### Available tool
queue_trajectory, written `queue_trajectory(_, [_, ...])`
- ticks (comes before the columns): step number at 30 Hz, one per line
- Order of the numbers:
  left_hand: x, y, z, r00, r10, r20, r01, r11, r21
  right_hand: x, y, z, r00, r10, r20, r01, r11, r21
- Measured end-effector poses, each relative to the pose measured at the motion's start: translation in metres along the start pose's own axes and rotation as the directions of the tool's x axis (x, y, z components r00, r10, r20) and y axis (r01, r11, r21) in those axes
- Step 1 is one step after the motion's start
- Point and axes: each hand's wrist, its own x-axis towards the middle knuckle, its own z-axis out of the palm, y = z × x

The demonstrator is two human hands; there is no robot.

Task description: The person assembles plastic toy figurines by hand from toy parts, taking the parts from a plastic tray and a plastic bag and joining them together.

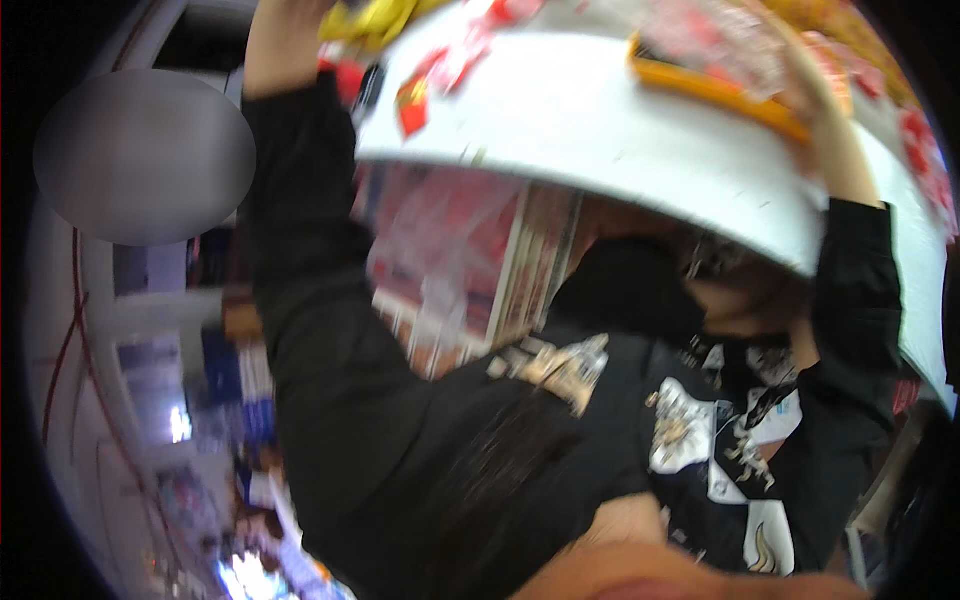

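From where I stand, the right hand [800, 78] lies along the right end of the shallow orange plastic tray [700, 82], probably to steady it; blur hides the fingers, so I cannot tell whether they grip the rim or the heap of clear plastic wrapping with red and white patches [715, 38] inside. That heap rises above the tray's walls, which seem to keep the loose, slippery stuff together just inward of this hand. The left hand [300, 12] is mostly cut off at the upper edge, so whether it is spread or holding something I can't say; nearest it is a crumpled glossy yellow piece [370, 22]. Toward the body from that hand, a small red and gold packet [412, 105] lies on the white-topped table [560, 110]. Below the table edge, between the two forearms, a pale box with brown bands [530, 265] stands beside pinkish material under thin clear film [440, 235].
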Motion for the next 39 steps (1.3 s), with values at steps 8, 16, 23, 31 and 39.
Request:
queue_trajectory(8, [0.022, -0.02, 0.015, 0.943, -0.302, -0.141, 0.255, 0.926, -0.279, -0.048, -0.024, 0.027, 0.94, -0.299, 0.168, 0.315, 0.946, -0.078])
queue_trajectory(16, [0.082, -0.072, 0.023, 0.905, -0.424, -0.017, 0.396, 0.859, -0.325, -0.017, -0.04, 0.002, 0.978, -0.124, -0.167, 0.113, 0.991, -0.076])
queue_trajectory(23, [0.094, -0.07, 0.008, 0.821, -0.565, 0.084, 0.494, 0.629, -0.6, 0.002, -0.043, 0.011, 0.936, -0.147, -0.319, 0.122, 0.988, -0.095])
queue_trajectory(31, [0.134, -0.023, 0.026, 0.822, -0.559, 0.11, 0.54, 0.705, -0.459, -0.021, -0.046, 0.036, 0.887, -0.207, -0.413, 0.196, 0.978, -0.069])
queue_trajectory(39, [0.189, -0.01, 0.043, 0.903, -0.363, 0.23, 0.43, 0.788, -0.441, 0.053, -0.032, -0.147, 0.789, -0.614, -0.027, 0.294, 0.416, -0.86])
